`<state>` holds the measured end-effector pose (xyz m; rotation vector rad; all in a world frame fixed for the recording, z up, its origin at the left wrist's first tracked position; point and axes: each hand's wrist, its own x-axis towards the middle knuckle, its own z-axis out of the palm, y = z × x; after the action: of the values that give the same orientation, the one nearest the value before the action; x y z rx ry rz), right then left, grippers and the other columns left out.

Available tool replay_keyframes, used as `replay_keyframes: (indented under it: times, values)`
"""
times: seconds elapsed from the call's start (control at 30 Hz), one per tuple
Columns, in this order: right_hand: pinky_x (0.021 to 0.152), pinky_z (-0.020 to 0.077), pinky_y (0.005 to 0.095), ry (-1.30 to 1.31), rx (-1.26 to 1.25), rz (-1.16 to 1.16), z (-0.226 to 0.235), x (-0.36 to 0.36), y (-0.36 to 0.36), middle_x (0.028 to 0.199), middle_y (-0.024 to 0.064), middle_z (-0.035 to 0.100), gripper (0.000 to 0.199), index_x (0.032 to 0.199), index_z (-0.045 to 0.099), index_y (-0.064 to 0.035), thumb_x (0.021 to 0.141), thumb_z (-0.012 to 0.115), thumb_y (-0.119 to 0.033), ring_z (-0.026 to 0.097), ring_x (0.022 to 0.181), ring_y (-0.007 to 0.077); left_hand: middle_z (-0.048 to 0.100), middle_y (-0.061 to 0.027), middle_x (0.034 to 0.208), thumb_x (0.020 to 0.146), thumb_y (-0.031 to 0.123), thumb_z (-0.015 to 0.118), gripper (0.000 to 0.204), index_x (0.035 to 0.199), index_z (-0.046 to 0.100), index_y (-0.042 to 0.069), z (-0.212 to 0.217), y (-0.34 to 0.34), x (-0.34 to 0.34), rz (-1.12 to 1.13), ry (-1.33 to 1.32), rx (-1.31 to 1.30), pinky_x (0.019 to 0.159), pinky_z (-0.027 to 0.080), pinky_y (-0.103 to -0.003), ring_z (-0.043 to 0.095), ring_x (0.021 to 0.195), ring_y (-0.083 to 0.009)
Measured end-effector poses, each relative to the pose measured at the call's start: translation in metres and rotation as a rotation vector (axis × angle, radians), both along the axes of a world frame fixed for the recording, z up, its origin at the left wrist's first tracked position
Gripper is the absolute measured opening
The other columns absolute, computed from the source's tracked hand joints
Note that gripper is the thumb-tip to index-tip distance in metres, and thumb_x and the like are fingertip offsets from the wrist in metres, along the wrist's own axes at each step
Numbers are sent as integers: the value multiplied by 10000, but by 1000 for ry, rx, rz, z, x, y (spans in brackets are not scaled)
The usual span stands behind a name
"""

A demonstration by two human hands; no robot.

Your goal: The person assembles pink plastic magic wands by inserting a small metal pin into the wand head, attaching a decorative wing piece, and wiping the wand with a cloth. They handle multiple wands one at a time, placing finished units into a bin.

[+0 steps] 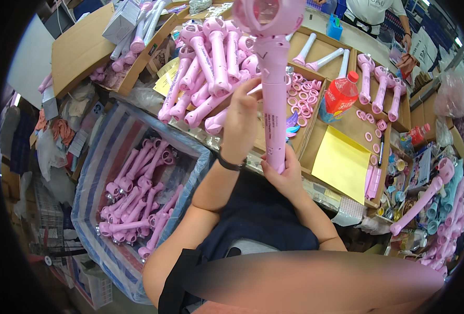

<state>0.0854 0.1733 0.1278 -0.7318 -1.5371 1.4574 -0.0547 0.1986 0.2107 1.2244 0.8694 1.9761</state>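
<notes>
A pink toy wand [275, 104] stands upright in front of me, with a round openwork head at its top. Around its lower end my right hand [287, 177] is closed. Higher up, my left hand [241, 118] has its curled fingers against the left side of the shaft; their tips are partly hidden behind it. A dark band circles my left wrist. Just left of that hand lies a heap of pink wands [211, 63]. Pink rings [304, 97] fill a cardboard tray on the other side of the wand.
At my left, a striped bag [98, 157] holds several pink wands. A red-capped bottle [339, 97] stands behind a yellow paper pad [341, 162]. White-handled wands [326, 60] lie in a far tray. More wands [425, 199] crowd the right side. Beyond the table is another person [375, 13].
</notes>
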Motion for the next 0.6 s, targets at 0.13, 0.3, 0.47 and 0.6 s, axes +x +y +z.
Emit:
replay_keyframes:
  times: [0.13, 0.3, 0.47, 0.6]
  values:
    - [764, 504, 294, -75, 97, -108, -6, -2, -6, 944, 81, 646, 490, 1227, 488, 6, 792, 694, -89, 630, 844, 140, 621, -153, 1087, 912, 333, 636, 641, 1356, 334, -16, -24, 6, 14, 341, 389, 3, 839, 470, -293, 607, 976, -191]
    - [753, 513, 313, 120, -70, 150, -7, 9, -10, 962, 99, 635, 487, 1234, 476, 2, 800, 681, -81, 636, 843, 170, 651, -169, 1018, 914, 324, 621, 592, 1330, 367, -13, -27, 17, 7, -108, 3, -31, 845, 487, -316, 630, 926, -213]
    - [742, 514, 327, 423, -403, 682, -10, 15, -14, 946, 108, 630, 500, 1241, 469, -8, 805, 684, -123, 649, 819, 196, 664, -223, 905, 921, 670, 279, 786, 1123, 554, -38, -35, 18, 18, -1103, -589, -410, 880, 507, -411, 666, 758, -293]
    - [744, 513, 322, 433, -480, 751, -10, 20, -16, 944, 110, 634, 523, 1239, 477, 0, 798, 696, -176, 658, 802, 209, 583, -133, 538, 916, 705, 150, 869, 734, 626, 1, -48, 25, 25, -1633, -746, 49, 816, 514, -433, 582, 460, -239]
